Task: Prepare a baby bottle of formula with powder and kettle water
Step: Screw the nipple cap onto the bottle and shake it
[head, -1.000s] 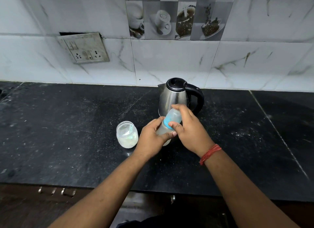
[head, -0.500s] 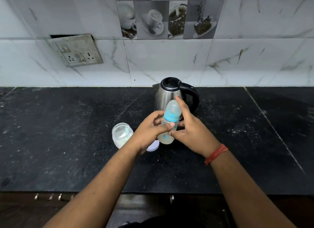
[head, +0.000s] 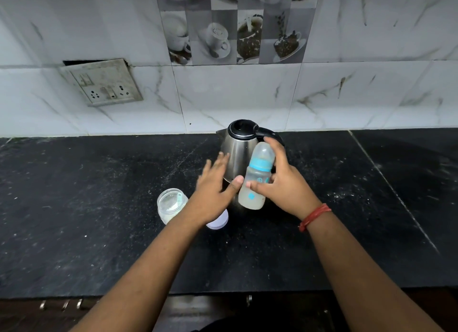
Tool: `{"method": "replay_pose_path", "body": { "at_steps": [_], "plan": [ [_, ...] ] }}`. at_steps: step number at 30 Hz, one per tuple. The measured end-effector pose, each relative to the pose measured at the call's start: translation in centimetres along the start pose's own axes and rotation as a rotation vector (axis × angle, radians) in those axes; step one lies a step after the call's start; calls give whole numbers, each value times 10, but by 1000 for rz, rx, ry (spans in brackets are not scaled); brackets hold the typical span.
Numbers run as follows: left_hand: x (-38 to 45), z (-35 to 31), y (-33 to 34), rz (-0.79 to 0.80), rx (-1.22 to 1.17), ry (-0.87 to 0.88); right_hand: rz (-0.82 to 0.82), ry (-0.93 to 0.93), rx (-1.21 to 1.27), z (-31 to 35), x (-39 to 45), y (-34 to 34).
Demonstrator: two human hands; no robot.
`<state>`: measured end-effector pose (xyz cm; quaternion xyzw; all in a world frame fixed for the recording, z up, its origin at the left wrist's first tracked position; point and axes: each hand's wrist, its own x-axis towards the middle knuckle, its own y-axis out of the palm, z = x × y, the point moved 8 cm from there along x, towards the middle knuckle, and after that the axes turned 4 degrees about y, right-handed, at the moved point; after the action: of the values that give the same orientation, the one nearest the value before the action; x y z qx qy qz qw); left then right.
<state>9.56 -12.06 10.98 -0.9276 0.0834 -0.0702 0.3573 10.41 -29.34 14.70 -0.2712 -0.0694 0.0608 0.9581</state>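
Observation:
My right hand (head: 285, 185) grips a baby bottle (head: 257, 177) with a blue collar and a clear cap, tilted slightly, cloudy liquid in its lower part. It is held above the counter in front of the steel kettle (head: 239, 148), whose black lid is shut. My left hand (head: 214, 190) is beside the bottle with fingers spread, holding nothing; its thumb is close to the bottle's side. A clear jar of white powder (head: 171, 205) with a blue scoop inside stands open left of my left wrist. Its pale lid (head: 219, 221) lies partly hidden under that wrist.
The black stone counter (head: 99, 208) runs wide to both sides, dusted with white specks. A marble-tiled wall with a loose socket plate (head: 104, 82) stands behind the kettle. The counter's front edge (head: 247, 291) is near my elbows, with drawers below.
My left hand has let go of the bottle and opened its fingers. The right hand has lifted the bottle and turned it more upright.

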Motion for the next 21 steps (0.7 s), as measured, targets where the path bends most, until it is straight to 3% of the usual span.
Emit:
{"method": "replay_pose_path", "body": {
  "at_steps": [3, 10, 16, 17, 19, 21],
  "plan": [
    [9, 8, -10, -33, 393, 34, -2, 16, 15, -4, 7, -11],
    [25, 7, -29, -128, 612, 48, -25, 26, 161, -1, 26, -37],
    [37, 5, -44, -141, 572, 20, -563, 18, 578, -6, 28, -95],
    [39, 4, -45, -145, 562, 18, -544, 48, 510, -8, 31, -86],
    [44, 1, -46, -146, 553, 20, -309, 102, 288, -9, 37, -52],
    [47, 0, -47, -148, 551, 26, -249, 123, 331, -15, 39, -41]
  ]
}}
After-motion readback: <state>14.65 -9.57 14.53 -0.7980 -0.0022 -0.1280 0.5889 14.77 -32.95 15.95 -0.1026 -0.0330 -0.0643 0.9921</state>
